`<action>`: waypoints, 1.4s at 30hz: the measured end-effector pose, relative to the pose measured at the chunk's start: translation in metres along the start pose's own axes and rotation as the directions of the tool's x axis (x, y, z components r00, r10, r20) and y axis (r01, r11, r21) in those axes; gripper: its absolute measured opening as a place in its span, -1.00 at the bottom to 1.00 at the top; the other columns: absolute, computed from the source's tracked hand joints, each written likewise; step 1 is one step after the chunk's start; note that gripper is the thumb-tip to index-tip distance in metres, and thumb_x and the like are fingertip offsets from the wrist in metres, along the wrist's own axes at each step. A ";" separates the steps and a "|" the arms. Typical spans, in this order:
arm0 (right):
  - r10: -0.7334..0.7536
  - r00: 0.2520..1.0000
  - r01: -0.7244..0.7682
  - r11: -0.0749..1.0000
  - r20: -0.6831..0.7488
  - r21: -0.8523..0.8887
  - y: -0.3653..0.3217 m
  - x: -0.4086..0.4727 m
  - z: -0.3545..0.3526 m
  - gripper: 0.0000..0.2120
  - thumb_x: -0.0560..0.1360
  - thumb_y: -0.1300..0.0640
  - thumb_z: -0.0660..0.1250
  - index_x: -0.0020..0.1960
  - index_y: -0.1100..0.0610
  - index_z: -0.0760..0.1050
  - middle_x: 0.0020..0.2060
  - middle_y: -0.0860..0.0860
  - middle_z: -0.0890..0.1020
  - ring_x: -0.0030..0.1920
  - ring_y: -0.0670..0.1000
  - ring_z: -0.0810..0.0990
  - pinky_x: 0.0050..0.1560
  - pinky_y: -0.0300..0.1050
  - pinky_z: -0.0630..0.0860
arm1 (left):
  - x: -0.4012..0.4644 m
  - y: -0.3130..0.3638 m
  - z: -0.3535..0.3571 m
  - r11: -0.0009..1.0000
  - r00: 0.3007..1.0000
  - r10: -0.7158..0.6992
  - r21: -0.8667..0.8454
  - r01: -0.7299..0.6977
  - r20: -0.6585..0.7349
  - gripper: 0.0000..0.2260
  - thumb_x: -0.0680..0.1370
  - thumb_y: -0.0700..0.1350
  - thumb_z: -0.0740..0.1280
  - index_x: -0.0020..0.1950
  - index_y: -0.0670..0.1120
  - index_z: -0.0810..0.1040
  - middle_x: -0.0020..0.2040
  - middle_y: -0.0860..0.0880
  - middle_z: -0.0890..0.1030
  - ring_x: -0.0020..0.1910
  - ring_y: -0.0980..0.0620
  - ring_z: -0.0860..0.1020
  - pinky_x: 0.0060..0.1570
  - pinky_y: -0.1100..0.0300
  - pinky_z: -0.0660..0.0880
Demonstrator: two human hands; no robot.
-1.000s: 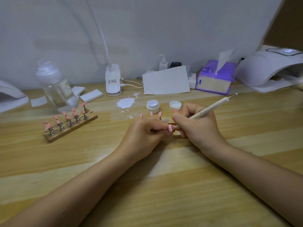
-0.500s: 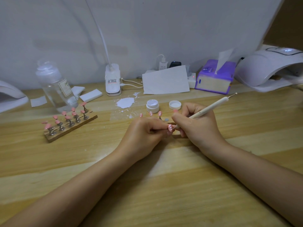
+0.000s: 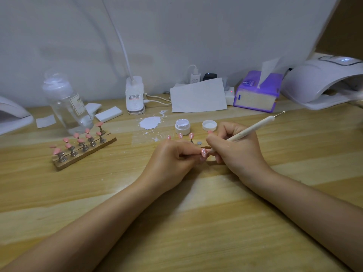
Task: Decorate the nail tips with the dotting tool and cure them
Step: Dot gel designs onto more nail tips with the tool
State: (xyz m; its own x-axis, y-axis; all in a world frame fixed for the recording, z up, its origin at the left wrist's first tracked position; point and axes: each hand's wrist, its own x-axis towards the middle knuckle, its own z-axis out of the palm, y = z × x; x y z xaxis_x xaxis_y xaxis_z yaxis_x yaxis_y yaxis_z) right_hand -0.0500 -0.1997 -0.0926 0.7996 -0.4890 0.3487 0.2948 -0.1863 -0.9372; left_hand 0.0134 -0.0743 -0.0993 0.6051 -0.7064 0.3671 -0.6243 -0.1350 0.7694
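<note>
Dotting is in progress near the middle of the frame: the left hand (image 3: 172, 160) pinches a pink nail tip (image 3: 203, 152) between curled fingers, and the right hand (image 3: 237, 148) grips the dotting tool (image 3: 253, 127) like a pen, its lower end at the tip. This tip already carries white dots, and three tips (image 3: 180, 136) standing just behind the hands look dotted too. The tips on the wooden holder (image 3: 84, 152) at the left seem plain pink, so I judge much decorating remains, and curing in the lamp (image 3: 322, 83) at the upper right is not yet done.
</note>
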 end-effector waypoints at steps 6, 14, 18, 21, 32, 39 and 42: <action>0.057 0.994 -0.037 0.981 -0.098 0.188 0.001 0.004 -0.002 -0.53 0.43 0.20 0.39 -0.56 0.05 0.26 -0.58 0.03 0.32 -0.49 -0.09 0.45 -0.43 -0.28 0.52 | 0.000 -0.001 0.000 1.000 1.000 -0.022 0.012 0.022 0.009 -0.93 0.45 -0.26 0.40 -0.14 -0.17 0.69 -0.30 0.04 0.63 -0.31 0.26 0.47 -0.16 0.37 0.39; 0.038 0.998 -0.048 0.981 0.055 0.189 -0.002 0.002 -0.004 -0.74 0.41 0.42 0.33 -0.30 0.17 0.33 -0.61 -0.08 0.46 -0.55 -0.17 0.50 -0.43 -0.31 0.52 | -0.001 -0.001 -0.002 0.999 0.999 -0.048 0.018 0.048 0.020 -0.90 0.46 -0.25 0.38 -0.18 -0.11 0.68 -0.25 -0.21 0.64 -0.25 0.08 0.46 -0.18 0.54 0.29; 0.030 0.994 -0.048 0.984 0.104 0.171 -0.003 0.000 -0.003 -0.67 0.41 0.48 0.29 -0.40 0.19 0.27 -0.61 -0.07 0.49 -0.53 -0.17 0.53 -0.41 -0.28 0.54 | 0.000 0.002 -0.003 0.999 0.998 -0.050 -0.015 0.050 0.035 -0.76 0.46 -0.27 0.37 -0.22 0.10 0.62 -0.27 -0.15 0.65 -0.25 0.07 0.46 -0.20 0.23 0.38; 0.016 0.997 -0.023 0.994 0.073 0.104 -0.001 0.001 -0.003 -0.62 0.40 0.42 0.32 -0.46 0.16 0.25 -0.64 -0.08 0.43 -0.55 -0.06 0.48 -0.39 -0.22 0.47 | 0.000 0.003 -0.003 0.998 0.997 -0.053 -0.028 0.055 0.051 -0.79 0.47 -0.27 0.37 -0.21 0.05 0.64 -0.27 -0.19 0.63 -0.26 0.05 0.43 -0.22 0.18 0.37; 0.019 0.994 -0.030 0.994 0.103 0.106 0.001 0.002 -0.001 -0.61 0.34 0.52 0.24 -0.49 0.15 0.23 -0.69 -0.05 0.42 -0.58 -0.08 0.52 -0.40 -0.36 0.44 | 0.000 0.001 -0.003 0.999 0.997 -0.049 -0.020 0.050 0.062 -0.90 0.46 -0.27 0.37 -0.15 -0.13 0.68 -0.26 -0.23 0.62 -0.26 0.05 0.43 -0.25 0.15 0.36; 0.017 0.993 -0.029 0.995 0.115 0.098 0.001 0.002 0.000 -0.61 0.34 0.52 0.23 -0.49 0.16 0.23 -0.69 -0.06 0.43 -0.59 -0.10 0.51 -0.44 -0.37 0.41 | 0.000 0.001 -0.003 0.998 0.997 -0.050 -0.023 0.051 0.051 -0.88 0.46 -0.26 0.38 -0.15 -0.08 0.68 -0.27 -0.19 0.63 -0.26 0.05 0.44 -0.24 0.10 0.40; 0.026 0.994 -0.038 0.993 0.110 0.109 0.001 0.002 -0.001 -0.62 0.33 0.53 0.23 -0.49 0.15 0.23 -0.69 -0.04 0.42 -0.60 -0.10 0.51 -0.42 -0.38 0.44 | 0.000 0.001 -0.002 0.998 0.997 -0.051 -0.026 0.052 0.050 -0.89 0.46 -0.26 0.38 -0.15 -0.09 0.68 -0.26 -0.17 0.64 -0.25 0.08 0.45 -0.23 0.12 0.40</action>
State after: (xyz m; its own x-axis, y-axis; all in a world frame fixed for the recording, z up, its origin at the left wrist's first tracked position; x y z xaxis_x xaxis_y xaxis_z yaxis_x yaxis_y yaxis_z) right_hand -0.0484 -0.2014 -0.0926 0.8594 -0.3973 0.3219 0.3199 -0.0734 -0.9446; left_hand 0.0143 -0.0729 -0.0973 0.6106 -0.7325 0.3010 -0.5786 -0.1532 0.8011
